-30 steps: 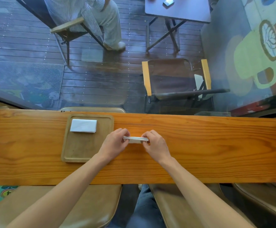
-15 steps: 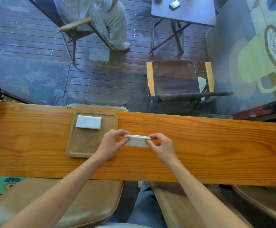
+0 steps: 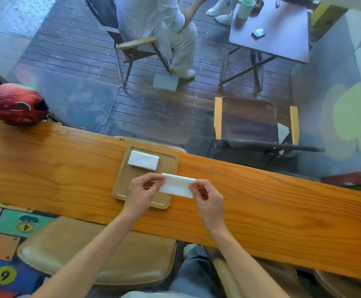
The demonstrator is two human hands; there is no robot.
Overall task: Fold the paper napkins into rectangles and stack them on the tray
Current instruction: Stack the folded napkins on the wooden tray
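A folded white paper napkin [image 3: 177,185] is held between both hands, just above the right edge of the wooden tray [image 3: 121,186]. My left hand [image 3: 142,191] pinches its left end and hovers over the tray. My right hand [image 3: 207,195] pinches its right end over the bare counter. Another folded white napkin [image 3: 143,160] lies flat in the tray's far left corner.
The long wooden counter [image 3: 282,211] runs across the view against a window. A red helmet [image 3: 16,104] sits at its far left end. Padded stools [image 3: 102,252] stand below the near edge. Beyond the glass, a person sits on a chair beside a small table.
The napkin has been lifted and carried left, from the counter to the tray's right edge, and now shows its flat face. The view has shifted, bringing the red helmet into sight.
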